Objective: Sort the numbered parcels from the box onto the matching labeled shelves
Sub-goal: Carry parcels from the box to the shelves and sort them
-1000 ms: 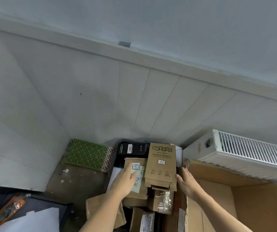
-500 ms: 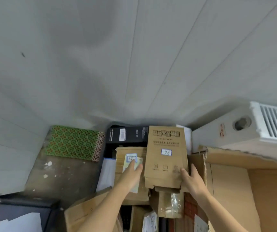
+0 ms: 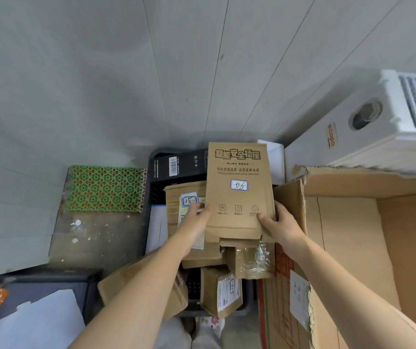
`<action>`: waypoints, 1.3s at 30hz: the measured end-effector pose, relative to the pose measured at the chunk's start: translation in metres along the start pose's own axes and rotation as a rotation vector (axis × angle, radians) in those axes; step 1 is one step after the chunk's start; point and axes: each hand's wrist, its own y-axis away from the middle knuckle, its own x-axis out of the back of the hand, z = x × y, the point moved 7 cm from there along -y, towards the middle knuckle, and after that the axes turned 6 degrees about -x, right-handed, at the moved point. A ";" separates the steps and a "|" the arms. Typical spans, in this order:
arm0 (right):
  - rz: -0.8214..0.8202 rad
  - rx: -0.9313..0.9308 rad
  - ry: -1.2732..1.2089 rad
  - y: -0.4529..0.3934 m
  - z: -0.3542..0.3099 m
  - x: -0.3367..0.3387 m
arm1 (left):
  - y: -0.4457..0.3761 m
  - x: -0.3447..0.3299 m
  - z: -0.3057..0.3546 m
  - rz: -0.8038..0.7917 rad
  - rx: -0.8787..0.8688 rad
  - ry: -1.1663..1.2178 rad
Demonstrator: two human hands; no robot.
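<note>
Your right hand [image 3: 283, 229] has the tall kraft parcel [image 3: 238, 190] by its lower right edge, thumb on the printed front near the bottom, fingers curled round behind, so a real hold. Left hand [image 3: 197, 225] is at the lower left edge of the same parcel, fingers nearly straight, resting partly on the brown parcel [image 3: 184, 207] next to it; can't tell if the left actually grips or just steadies. Sticker on the tall one reads 06 [image 3: 239, 185], the brown neighbour's reads 15 [image 3: 189, 200]. Handling, my guess: thin cardboard retail pack, light, fairly stiff on the faces but the bottom flap looks loose and creased, so squeeze the side edges mid-height, not the flap. The 06 parcel stands on end on top of the pile in the dark crate [image 3: 153, 170], toward its far right corner, w/ a black boxed item [image 3: 179, 165] behind at the far edge and a tape-wrapped parcel [image 3: 251, 260] just below. Big open carton [image 3: 353, 222] sits right of the crate, radiator [image 3: 383, 127] beyond it, green patterned mat [image 3: 106, 188] on the floor to the left. No shelves in view.
</note>
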 end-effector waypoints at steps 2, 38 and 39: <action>-0.055 0.032 -0.013 0.006 -0.007 -0.003 | 0.006 0.013 0.005 0.094 -0.043 0.086; 0.454 -0.161 0.595 -0.001 0.059 -0.048 | 0.075 0.129 -0.055 0.461 -0.170 0.151; 0.448 -0.149 0.624 -0.002 0.059 -0.051 | 0.075 0.130 -0.054 0.461 -0.171 0.149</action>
